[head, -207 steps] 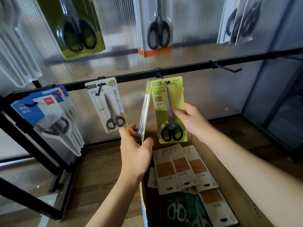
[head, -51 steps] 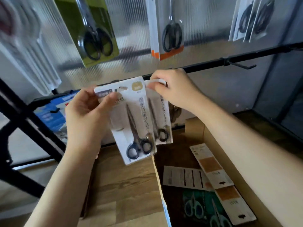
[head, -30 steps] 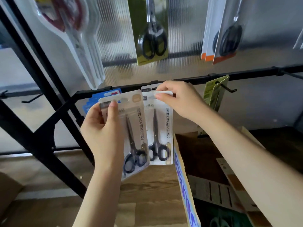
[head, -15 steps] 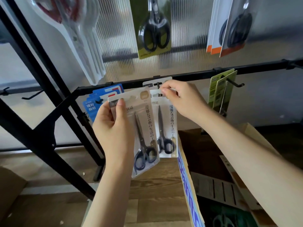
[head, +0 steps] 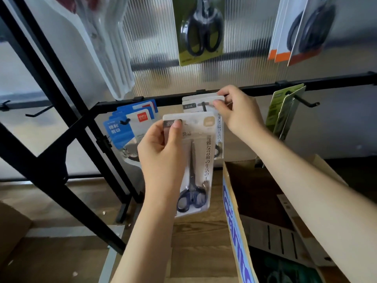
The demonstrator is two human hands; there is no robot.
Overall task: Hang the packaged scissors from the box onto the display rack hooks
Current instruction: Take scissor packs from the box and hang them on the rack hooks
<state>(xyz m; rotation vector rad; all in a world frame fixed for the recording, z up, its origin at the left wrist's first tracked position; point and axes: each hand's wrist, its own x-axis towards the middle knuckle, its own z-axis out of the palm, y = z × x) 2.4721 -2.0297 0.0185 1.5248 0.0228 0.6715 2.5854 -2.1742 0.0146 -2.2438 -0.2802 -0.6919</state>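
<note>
The left hand (head: 161, 152) grips a white scissors pack (head: 195, 166) by its upper left corner, upright and unhung. At its one o'clock, the right hand (head: 237, 111) pinches the top of the hung white pack (head: 199, 104) on the hook (head: 204, 104). Next, I judge, the held pack's slot must be threaded onto that hook. The box (head: 234, 211) sits at four o'clock.

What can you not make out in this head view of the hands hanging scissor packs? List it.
- Hanging white pack: head view, lower part behind the held pack and right hand.
- Box contents: dark, cut off by the bottom edge.
- Upper-left packs: blurred.
</note>
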